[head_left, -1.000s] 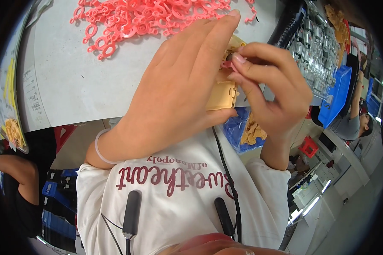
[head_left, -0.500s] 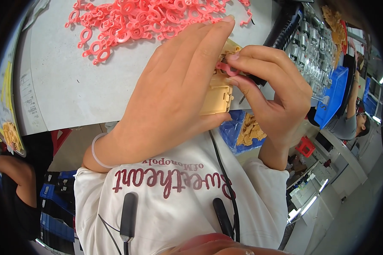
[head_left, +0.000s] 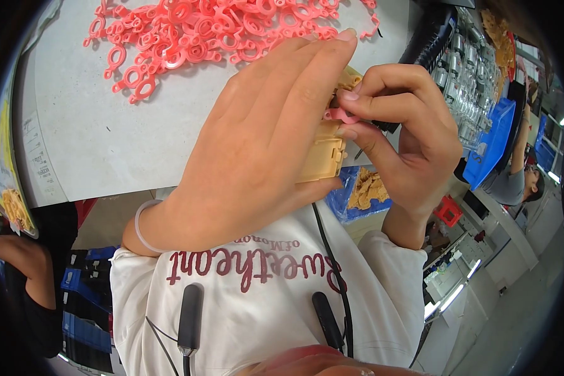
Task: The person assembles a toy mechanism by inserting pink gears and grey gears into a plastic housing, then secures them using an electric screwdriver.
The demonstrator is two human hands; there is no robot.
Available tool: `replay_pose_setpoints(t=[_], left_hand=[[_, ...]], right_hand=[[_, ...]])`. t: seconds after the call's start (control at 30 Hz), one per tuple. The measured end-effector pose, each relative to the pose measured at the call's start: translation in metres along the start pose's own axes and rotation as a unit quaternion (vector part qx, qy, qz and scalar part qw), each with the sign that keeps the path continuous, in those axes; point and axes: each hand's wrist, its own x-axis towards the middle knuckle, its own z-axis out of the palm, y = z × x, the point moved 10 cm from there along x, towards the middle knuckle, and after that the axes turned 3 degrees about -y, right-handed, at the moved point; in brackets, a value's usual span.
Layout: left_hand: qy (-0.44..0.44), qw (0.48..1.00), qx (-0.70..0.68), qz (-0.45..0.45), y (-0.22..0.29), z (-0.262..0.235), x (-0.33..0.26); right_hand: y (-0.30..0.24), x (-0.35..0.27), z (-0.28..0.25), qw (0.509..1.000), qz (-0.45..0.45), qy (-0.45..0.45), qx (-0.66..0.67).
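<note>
My left hand (head_left: 257, 125) is closed around a cream-yellow plastic housing (head_left: 323, 160), its back toward me and hiding much of the part. The housing's open, ribbed inner side shows past my fingers. Between the thumb and forefinger of my right hand (head_left: 407, 125) is a small pink plastic ring piece (head_left: 341, 115), held at the housing's right edge. Whether the ring is seated in the housing I cannot tell. Beyond my hands, a heap of similar pink ring pieces (head_left: 200, 31) lies on the pale tabletop (head_left: 150, 138).
At the right stand clear trays of small metallic parts (head_left: 460, 69) beside a blue bin (head_left: 492, 144). A blue, plastic-lined box of tan pieces (head_left: 370, 188) sits below the table edge. A black cylindrical object (head_left: 429, 34) lies at the back right. Other people are at both sides.
Both hands stay on the housing and pink ring piece, shifted slightly toward me. My right fingers have tilted a little and cover more of the ring. The view has shifted slightly.
</note>
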Motion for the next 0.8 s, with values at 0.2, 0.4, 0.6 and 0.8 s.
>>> replay_pose_setpoints(t=[0.2,0.4,0.6,0.8], left_hand=[[-0.002,1.000,0.000,0.006,-0.001,0.001,0.000],[-0.012,1.000,-0.015,0.005,0.000,0.001,0.002],[-0.013,1.000,-0.019,0.000,-0.002,0.001,0.001],[-0.019,1.000,-0.019,0.000,-0.003,0.002,0.003]], right_hand=[[0.003,-0.002,-0.001,0.999,0.047,0.007,0.010],[0.016,-0.002,-0.001,0.993,0.101,0.012,0.065],[0.010,0.005,-0.001,0.998,0.064,-0.019,0.006],[-0.001,0.001,-0.001,0.994,0.008,0.013,-0.107]])
